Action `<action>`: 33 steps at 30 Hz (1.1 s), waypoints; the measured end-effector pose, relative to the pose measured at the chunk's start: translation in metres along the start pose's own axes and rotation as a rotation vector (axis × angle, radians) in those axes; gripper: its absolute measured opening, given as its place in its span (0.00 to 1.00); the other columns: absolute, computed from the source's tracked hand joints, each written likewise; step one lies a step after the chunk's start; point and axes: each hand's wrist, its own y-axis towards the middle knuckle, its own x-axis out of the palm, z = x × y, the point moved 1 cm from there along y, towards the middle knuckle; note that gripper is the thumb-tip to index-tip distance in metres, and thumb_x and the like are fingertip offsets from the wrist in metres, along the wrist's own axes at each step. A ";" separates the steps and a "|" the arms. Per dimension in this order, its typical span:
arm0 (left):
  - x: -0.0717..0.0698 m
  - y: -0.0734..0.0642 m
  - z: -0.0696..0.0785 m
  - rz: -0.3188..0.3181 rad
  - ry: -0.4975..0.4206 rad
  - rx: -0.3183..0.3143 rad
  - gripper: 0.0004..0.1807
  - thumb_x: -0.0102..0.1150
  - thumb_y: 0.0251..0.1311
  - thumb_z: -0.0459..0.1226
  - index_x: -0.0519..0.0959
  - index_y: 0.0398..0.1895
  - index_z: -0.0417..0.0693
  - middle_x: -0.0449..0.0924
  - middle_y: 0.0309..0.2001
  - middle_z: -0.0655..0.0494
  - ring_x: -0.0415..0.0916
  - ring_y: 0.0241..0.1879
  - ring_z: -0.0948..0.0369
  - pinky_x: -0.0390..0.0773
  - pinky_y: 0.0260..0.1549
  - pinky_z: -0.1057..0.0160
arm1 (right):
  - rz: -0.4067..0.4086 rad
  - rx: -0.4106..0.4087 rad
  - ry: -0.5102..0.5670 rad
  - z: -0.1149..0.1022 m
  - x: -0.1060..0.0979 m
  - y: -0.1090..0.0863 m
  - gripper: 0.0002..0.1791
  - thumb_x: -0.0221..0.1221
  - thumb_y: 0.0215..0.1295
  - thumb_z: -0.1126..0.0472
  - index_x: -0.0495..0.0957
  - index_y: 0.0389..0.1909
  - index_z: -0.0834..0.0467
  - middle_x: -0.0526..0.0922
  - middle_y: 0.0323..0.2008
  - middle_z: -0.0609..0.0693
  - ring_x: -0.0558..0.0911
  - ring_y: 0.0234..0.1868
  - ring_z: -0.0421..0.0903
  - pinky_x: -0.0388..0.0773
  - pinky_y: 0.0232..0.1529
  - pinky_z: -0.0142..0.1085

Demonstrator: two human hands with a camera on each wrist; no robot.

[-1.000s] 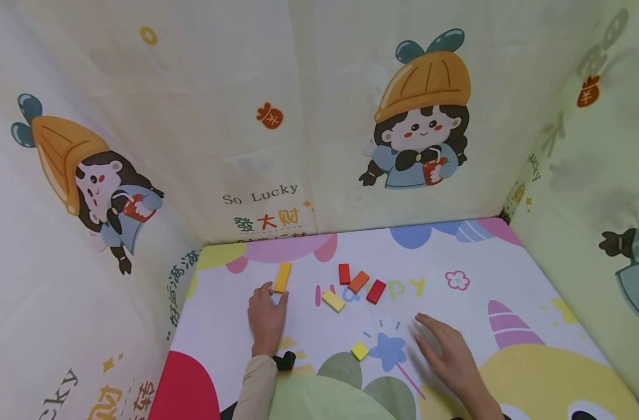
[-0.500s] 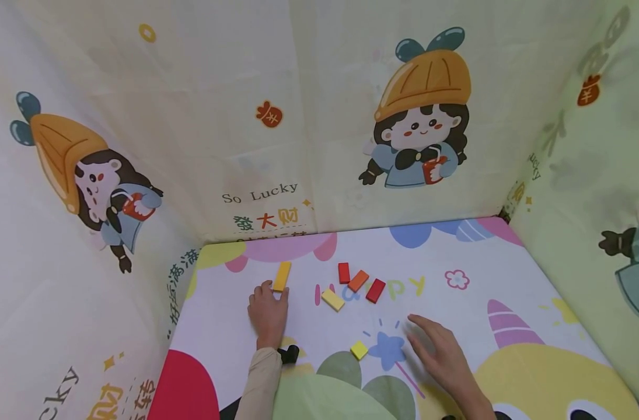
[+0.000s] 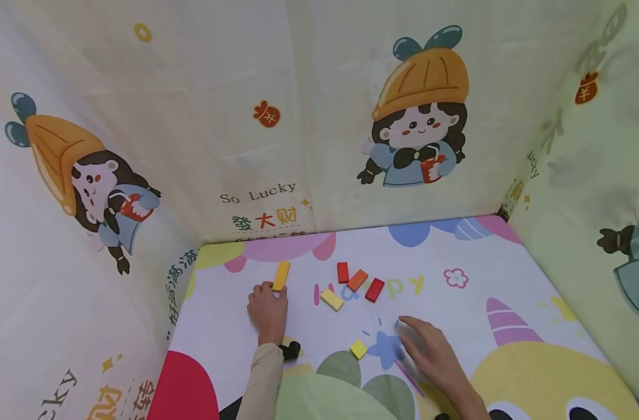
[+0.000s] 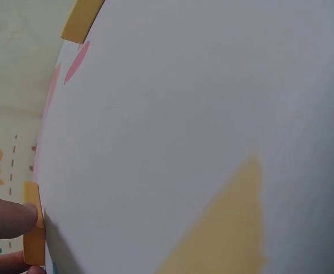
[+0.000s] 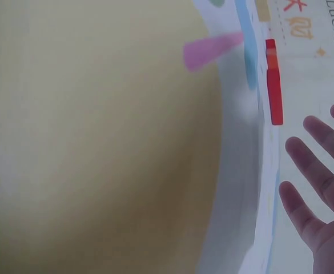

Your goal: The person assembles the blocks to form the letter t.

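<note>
At the table's left, my left hand [image 3: 268, 314] pinches the near end of a long amber-yellow block [image 3: 281, 275] between thumb and fingers. The left wrist view shows the thumb [image 4: 18, 220] pressed against the side of this block [image 4: 34, 242]. My right hand [image 3: 430, 354] hovers beside the printed blue star, fingers spread and holding nothing. To its left lies a small bright yellow block [image 3: 358, 350]. Farther back are a pale yellow block [image 3: 332, 300], an orange block [image 3: 357, 280], and two red blocks, one nearer [image 3: 374, 290] and one farther [image 3: 342, 272].
A white tabletop [image 3: 429, 262] with cartoon prints carries all the blocks. Patterned cloth walls [image 3: 319, 116] rise behind it and on both sides. A black wrist device [image 3: 290, 350] sits at my left cuff.
My right hand has drifted left toward the blue star. The left hand stays at the amber-yellow block, its wrist shifted slightly. The blocks keep their places on the table.
</note>
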 end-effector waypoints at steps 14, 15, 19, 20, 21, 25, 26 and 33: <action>-0.001 -0.005 -0.006 0.067 -0.018 0.035 0.21 0.71 0.63 0.46 0.84 0.50 0.39 0.83 0.47 0.39 0.79 0.47 0.40 0.77 0.47 0.41 | -0.059 0.081 -0.009 -0.005 0.008 0.000 0.28 0.74 0.57 0.66 0.82 0.61 0.55 0.88 0.54 0.46 0.84 0.51 0.45 0.69 0.58 0.29; -0.001 -0.007 -0.006 0.072 -0.024 0.039 0.21 0.71 0.63 0.46 0.84 0.49 0.39 0.83 0.46 0.39 0.79 0.46 0.40 0.77 0.47 0.41 | -0.060 0.078 -0.006 -0.005 0.009 0.000 0.28 0.73 0.57 0.66 0.82 0.61 0.55 0.88 0.54 0.46 0.84 0.51 0.45 0.69 0.58 0.29; -0.002 -0.013 -0.006 0.087 -0.041 0.056 0.20 0.72 0.62 0.46 0.84 0.48 0.40 0.83 0.43 0.41 0.79 0.44 0.41 0.77 0.44 0.41 | -0.062 0.069 -0.002 -0.004 0.013 -0.001 0.28 0.73 0.57 0.66 0.82 0.61 0.55 0.88 0.54 0.46 0.84 0.50 0.45 0.69 0.57 0.29; -0.002 -0.015 -0.006 0.090 -0.042 0.061 0.19 0.72 0.61 0.46 0.85 0.47 0.40 0.82 0.42 0.42 0.79 0.43 0.42 0.77 0.43 0.41 | -0.065 0.068 -0.001 -0.003 0.014 -0.001 0.28 0.73 0.57 0.66 0.82 0.61 0.55 0.88 0.53 0.46 0.84 0.50 0.44 0.69 0.57 0.29; -0.003 -0.018 -0.005 0.088 -0.041 0.063 0.19 0.72 0.62 0.46 0.85 0.47 0.40 0.82 0.42 0.42 0.79 0.43 0.42 0.77 0.43 0.42 | -0.071 0.073 -0.002 -0.003 0.015 -0.002 0.28 0.73 0.58 0.66 0.82 0.61 0.55 0.88 0.54 0.45 0.84 0.50 0.44 0.69 0.58 0.29; -0.005 -0.027 -0.001 0.079 -0.039 0.068 0.20 0.72 0.62 0.46 0.85 0.49 0.40 0.82 0.43 0.42 0.79 0.43 0.43 0.77 0.43 0.43 | -0.090 0.084 0.005 -0.005 0.018 0.000 0.27 0.73 0.59 0.65 0.82 0.61 0.54 0.88 0.54 0.44 0.84 0.51 0.44 0.68 0.60 0.25; -0.006 -0.030 0.000 0.078 -0.038 0.070 0.20 0.72 0.62 0.45 0.84 0.49 0.40 0.82 0.43 0.42 0.79 0.43 0.43 0.77 0.44 0.44 | -0.092 0.080 0.011 -0.005 0.019 0.001 0.27 0.73 0.59 0.65 0.82 0.60 0.54 0.88 0.54 0.44 0.85 0.51 0.44 0.67 0.61 0.23; -0.009 -0.049 0.003 0.132 -0.064 0.124 0.18 0.74 0.59 0.42 0.85 0.46 0.39 0.82 0.42 0.42 0.78 0.41 0.44 0.77 0.42 0.45 | -0.118 0.044 0.043 -0.008 0.025 0.010 0.27 0.74 0.58 0.65 0.82 0.60 0.56 0.87 0.55 0.45 0.85 0.52 0.44 0.73 0.59 0.28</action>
